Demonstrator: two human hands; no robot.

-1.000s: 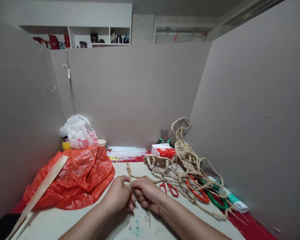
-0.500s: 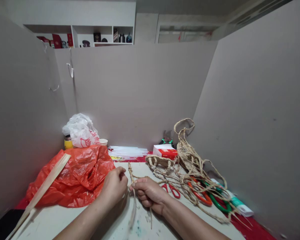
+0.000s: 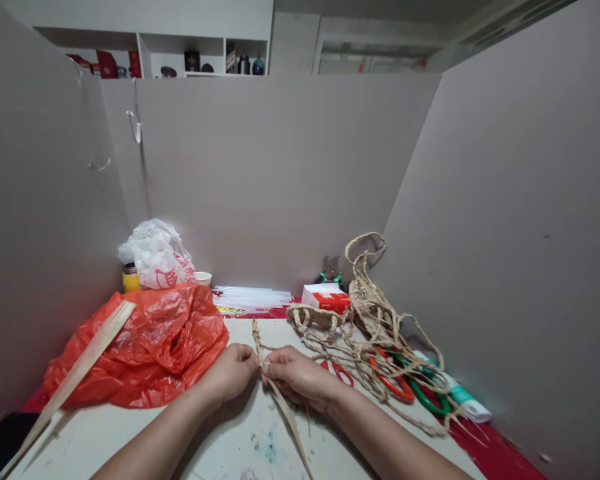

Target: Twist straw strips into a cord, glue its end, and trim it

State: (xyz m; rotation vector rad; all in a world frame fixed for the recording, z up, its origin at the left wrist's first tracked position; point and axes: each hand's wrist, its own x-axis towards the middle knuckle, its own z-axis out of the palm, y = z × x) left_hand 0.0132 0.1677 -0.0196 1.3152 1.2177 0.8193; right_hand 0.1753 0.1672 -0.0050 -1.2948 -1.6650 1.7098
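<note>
Pale strip (image 3: 291, 419) — now slanting rightward, hands (image 3: 233, 375) (image 3: 303, 379) together again

This looks like a small craft workshop, more exactly a booth within a larger room. Grey partitions (image 3: 260, 167) enclose the left, right and far sides of a stained white work board (image 3: 225, 433). On the right side are green-handled cutters (image 3: 331, 276), red-handled scissors (image 3: 342, 374) and heaped plaited cord (image 3: 367, 300). Beyond the far partition, a white shelf unit (image 3: 155, 17) holds boxes (image 3: 107, 65) and bottles (image 3: 243, 65).
</note>
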